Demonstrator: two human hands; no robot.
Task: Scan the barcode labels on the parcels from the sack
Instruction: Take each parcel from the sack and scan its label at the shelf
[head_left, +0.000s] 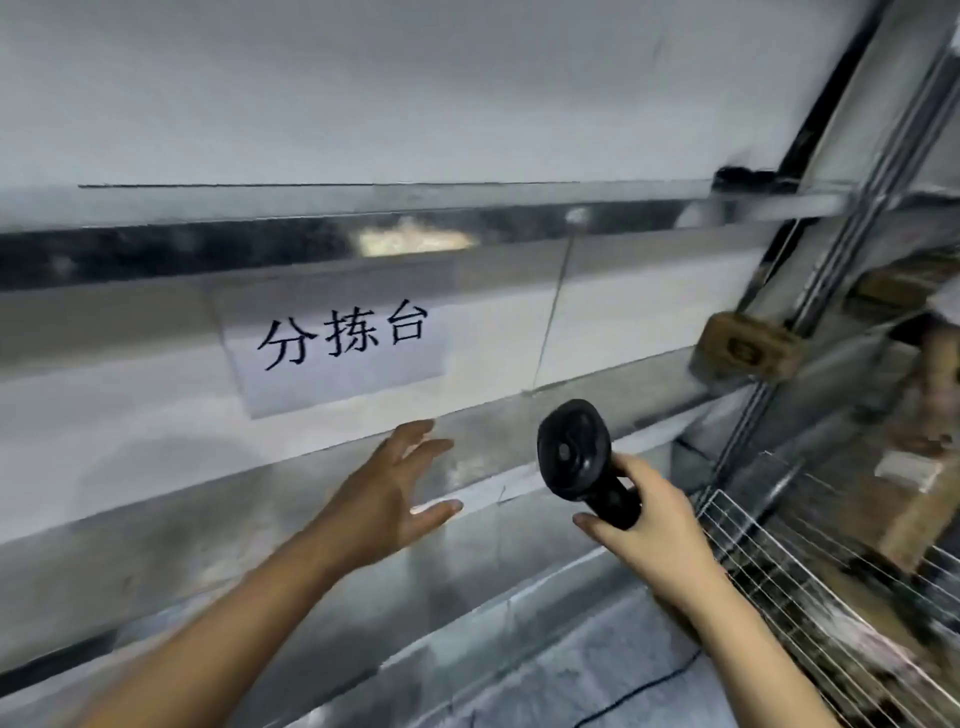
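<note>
The right hand (652, 512) grips a black barcode scanner (582, 460) above the metal counter (311, 545), the left hand (400, 486) spread open beside it, cardboard parcels (748, 348) on the rack at right.

hands: 2, left hand (397, 488) and right hand (652, 519), below the sign
scanner (584, 460): 1, right of sign
sign (337, 345): 1
cardboard boxes: 1 clear (745, 348), right of sign; others blurred

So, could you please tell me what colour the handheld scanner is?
Black; the scanner, held in the right hand, shows best in the head view.
</note>
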